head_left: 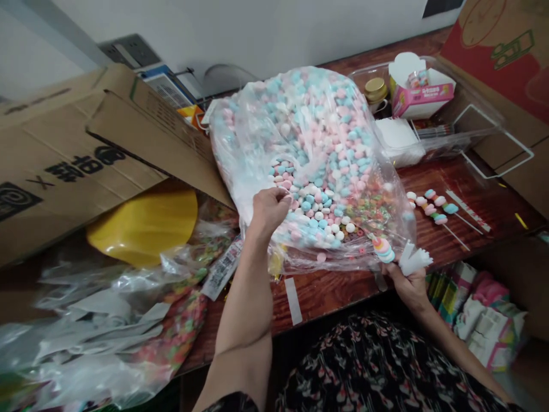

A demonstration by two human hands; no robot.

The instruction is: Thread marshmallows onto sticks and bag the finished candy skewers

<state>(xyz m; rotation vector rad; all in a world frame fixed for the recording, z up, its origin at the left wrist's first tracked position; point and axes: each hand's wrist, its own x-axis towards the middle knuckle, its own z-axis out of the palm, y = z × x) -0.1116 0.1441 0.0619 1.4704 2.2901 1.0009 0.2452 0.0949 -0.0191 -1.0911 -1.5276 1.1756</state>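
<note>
A big clear plastic bag (240,171) lies on the table, full of pink, blue and white candies (317,206) that show through a gap in it. My left hand (271,207) is at the left edge of that gap, fingers curled into a pinch; what is between them is hidden. By the bag's front right corner, my right hand (409,283) is closed around a candy skewer (383,249) with pink, orange and pale blue pieces. The same hand has a bunch of white strips (415,258) in it. Two finished-looking candy skewers (437,212) rest on the table to the right.
A cardboard box (64,166) and a yellow rounded object (146,226) stand left, above a plastic bag of colourful candies (171,332). A clear bin (480,123) with a pink box (422,100) is at the back right. Packages (480,320) sit below the table (338,297).
</note>
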